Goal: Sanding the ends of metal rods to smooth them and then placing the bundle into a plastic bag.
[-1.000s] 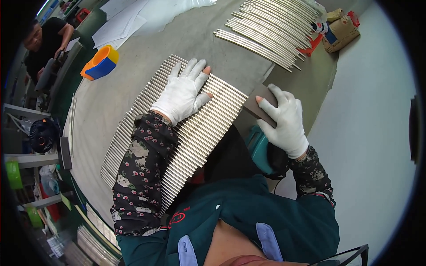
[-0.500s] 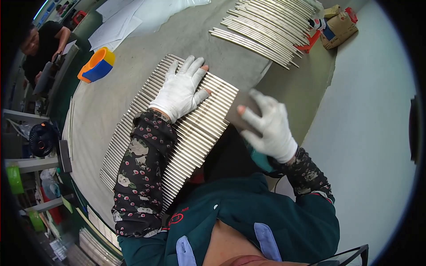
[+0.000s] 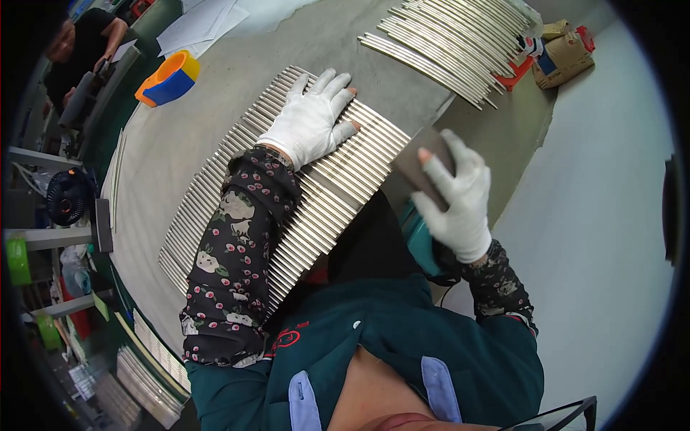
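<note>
Slender, shiny metal rods [image 3: 334,205] lie side by side on the smooth grey table [image 3: 345,61]. Left hand [image 3: 305,122] rests flat, splayed across them; right hand [image 3: 461,205] grips a matte grey-brown block [image 3: 415,169].

Slim, shiny metal rods [image 3: 332,205] are laid parallel, side by side, in one long row. By the rods' right-hand ends, a flat grey-brown block [image 3: 412,169] is held, slightly blurred; whether contact is made cannot be told.

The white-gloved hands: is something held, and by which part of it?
The right hand holds the grey-brown rectangular block, fingers on its broad face and edges; the left hand only rests on silvery metal rods.
</note>
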Demonstrator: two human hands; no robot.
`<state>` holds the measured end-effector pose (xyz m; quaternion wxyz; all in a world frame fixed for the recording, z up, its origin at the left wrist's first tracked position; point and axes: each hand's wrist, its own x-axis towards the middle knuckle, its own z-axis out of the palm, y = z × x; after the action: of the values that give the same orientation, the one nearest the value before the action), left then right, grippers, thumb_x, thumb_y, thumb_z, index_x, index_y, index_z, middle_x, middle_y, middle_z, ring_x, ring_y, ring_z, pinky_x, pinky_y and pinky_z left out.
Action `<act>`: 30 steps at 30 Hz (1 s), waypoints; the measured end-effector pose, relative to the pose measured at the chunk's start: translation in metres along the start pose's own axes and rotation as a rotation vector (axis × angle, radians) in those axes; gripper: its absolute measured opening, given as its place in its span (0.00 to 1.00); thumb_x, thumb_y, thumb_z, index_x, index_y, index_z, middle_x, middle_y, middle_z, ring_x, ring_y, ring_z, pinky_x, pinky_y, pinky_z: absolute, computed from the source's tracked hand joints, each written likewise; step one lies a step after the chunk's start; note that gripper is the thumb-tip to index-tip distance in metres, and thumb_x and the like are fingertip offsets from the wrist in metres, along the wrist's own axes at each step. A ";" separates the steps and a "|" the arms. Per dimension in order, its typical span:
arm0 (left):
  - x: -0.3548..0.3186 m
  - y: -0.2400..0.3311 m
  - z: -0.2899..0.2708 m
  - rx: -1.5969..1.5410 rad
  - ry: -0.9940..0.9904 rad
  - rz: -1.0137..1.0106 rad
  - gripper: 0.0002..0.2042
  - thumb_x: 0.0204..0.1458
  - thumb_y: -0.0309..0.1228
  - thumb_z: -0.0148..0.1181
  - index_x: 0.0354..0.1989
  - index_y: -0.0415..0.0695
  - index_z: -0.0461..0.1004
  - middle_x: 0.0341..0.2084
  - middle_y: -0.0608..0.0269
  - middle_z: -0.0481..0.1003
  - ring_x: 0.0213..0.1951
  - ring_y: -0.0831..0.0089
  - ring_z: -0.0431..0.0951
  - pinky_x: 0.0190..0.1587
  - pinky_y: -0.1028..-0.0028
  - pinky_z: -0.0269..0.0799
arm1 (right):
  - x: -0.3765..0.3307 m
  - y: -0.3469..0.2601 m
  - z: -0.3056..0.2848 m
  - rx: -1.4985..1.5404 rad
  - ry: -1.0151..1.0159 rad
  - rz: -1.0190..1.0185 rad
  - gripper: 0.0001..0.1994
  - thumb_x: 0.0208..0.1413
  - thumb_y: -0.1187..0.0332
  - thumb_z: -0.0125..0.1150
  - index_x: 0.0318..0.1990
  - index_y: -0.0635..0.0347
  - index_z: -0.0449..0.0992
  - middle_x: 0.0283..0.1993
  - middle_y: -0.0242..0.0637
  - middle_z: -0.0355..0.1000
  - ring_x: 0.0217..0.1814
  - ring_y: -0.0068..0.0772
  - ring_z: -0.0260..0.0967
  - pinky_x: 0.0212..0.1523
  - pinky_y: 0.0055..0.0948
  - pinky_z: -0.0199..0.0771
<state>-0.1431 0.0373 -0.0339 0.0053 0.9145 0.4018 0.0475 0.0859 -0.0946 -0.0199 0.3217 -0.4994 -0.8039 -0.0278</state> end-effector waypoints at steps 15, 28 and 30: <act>-0.151 -0.027 -0.030 -0.019 0.198 0.131 0.32 0.57 0.54 0.39 0.65 0.46 0.50 0.64 0.51 0.50 0.65 0.50 0.51 0.64 0.52 0.47 | -0.068 -0.044 0.026 -0.091 0.076 0.144 0.27 0.35 0.70 0.67 0.50 0.52 0.72 0.57 0.47 0.62 0.52 0.47 0.61 0.51 0.39 0.61; -0.258 -0.017 -0.027 0.081 -0.002 -0.035 0.29 0.54 0.45 0.45 0.61 0.40 0.58 0.64 0.53 0.52 0.66 0.57 0.51 0.66 0.51 0.40 | -0.080 -0.122 0.017 0.050 0.014 -0.088 0.38 0.29 0.69 0.69 0.57 0.46 0.66 0.59 0.53 0.59 0.51 0.49 0.62 0.49 0.40 0.61; -0.268 -0.020 -0.029 0.079 -0.002 -0.036 0.29 0.54 0.46 0.44 0.61 0.40 0.58 0.64 0.53 0.52 0.66 0.57 0.50 0.66 0.52 0.40 | -0.091 -0.157 0.018 0.075 -0.057 -0.138 0.40 0.28 0.66 0.70 0.59 0.44 0.64 0.59 0.54 0.59 0.51 0.48 0.62 0.48 0.39 0.61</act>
<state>-0.3404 -0.1472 -0.0280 -0.0294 0.9067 0.4197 0.0307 -0.0250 -0.2382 -0.0403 0.3147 -0.4309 -0.8458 -0.0057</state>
